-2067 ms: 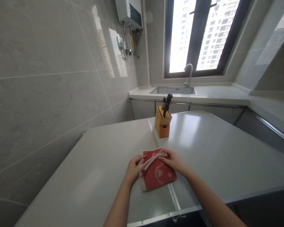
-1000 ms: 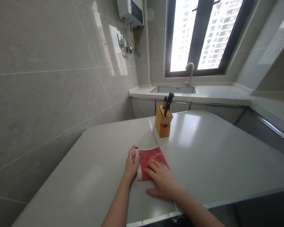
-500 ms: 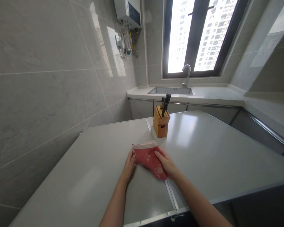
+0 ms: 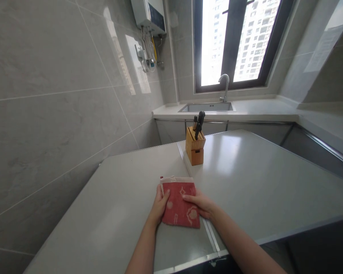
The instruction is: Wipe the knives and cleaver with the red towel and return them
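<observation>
A folded red cloth (image 4: 177, 209), patterned in pale pink and edged in white along its top, is held between my two hands above the table. My left hand (image 4: 160, 203) grips its left side, with the thumb on the front face. On the opposite side, my right hand (image 4: 201, 202) has its thumb over the front and its fingers behind, mostly hidden. The cloth looks like a small towel folded into a near square. Beyond it stands a wooden knife block (image 4: 195, 146) with several black-handled knives (image 4: 199, 123) in its top.
The pale table (image 4: 125, 205) has a metal seam (image 4: 185, 161) running through it. Behind are a counter with a sink (image 4: 207, 107) and a curved faucet (image 4: 225, 85), below a window. A water heater (image 4: 150, 17) hangs on the tiled wall at left.
The red cloth has turned from a slanted, bunched shape to a flatter square facing me. Both thumbs now lie further over its front. The view has shifted slightly.
</observation>
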Demonstrator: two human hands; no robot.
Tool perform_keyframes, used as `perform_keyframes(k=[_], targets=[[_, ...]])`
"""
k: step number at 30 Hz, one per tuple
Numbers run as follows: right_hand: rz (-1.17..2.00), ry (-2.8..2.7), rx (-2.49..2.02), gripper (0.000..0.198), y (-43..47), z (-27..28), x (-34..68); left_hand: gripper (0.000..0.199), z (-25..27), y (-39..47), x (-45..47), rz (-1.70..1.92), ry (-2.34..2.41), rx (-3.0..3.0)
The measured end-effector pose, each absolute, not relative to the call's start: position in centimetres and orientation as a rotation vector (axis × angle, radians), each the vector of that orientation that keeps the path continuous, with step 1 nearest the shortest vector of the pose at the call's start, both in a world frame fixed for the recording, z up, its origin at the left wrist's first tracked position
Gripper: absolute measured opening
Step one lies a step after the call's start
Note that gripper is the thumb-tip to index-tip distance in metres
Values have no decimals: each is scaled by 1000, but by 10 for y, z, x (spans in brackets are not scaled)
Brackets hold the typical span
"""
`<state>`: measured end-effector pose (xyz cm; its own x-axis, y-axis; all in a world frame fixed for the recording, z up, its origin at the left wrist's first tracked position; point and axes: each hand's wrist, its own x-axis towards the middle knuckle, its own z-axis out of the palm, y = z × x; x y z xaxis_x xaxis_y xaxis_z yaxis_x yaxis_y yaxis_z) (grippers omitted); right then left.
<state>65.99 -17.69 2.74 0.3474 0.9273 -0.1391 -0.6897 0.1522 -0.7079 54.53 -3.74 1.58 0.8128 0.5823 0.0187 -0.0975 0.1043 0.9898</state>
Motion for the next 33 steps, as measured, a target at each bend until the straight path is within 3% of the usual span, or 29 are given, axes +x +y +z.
perform_keyframes(k=[7,12,14,18,21,25,33], targets=[[1121,-194,-784,37,-179,22,668,30,19,-25,560,770,559,1698],[1038,43,-783,3,-182,33,685,17,91,-24,601,1057,473,2223],[1028,59,-786,5,-183,36,688,9,130,-32,625,1069,313,2365],[1017,80,-814,4,-185,39,685,11,189,-49,679,1127,257,2378],[1008,85,-826,11,-186,38,679,31,214,-49,715,1112,254,2379],[1005,75,-817,16,-185,36,677,46,233,-44,744,765,252,2606],[899,21,-784,18,-176,26,678,13,243,-54,749,759,262,2690]])
